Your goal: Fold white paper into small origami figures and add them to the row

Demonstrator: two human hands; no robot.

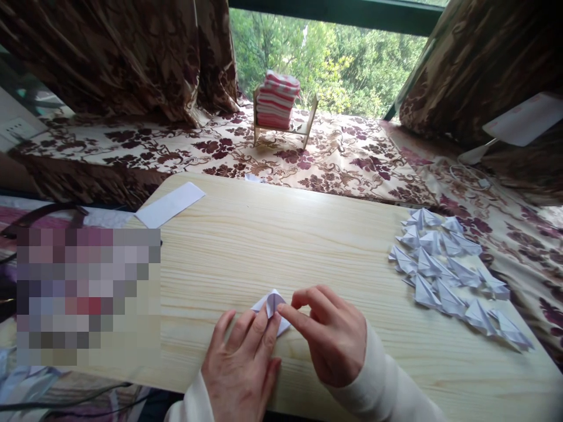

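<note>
A small folded piece of white paper lies near the front middle of the table, one pointed flap raised. My left hand rests over its left and near side, with fingers stretched out and spread, pressing it to the tabletop. From the right, my right hand reaches in with its index fingertip on the flap's right edge. Its other fingers are curled and the thumb is hidden. Part of the paper is covered by my left fingers.
Rows of folded white paper pieces stand on the right of the wooden table. A flat white paper strip lies at the back left. Beyond, a small rack holds stacked red-and-white cloths. The left side is partly pixelated.
</note>
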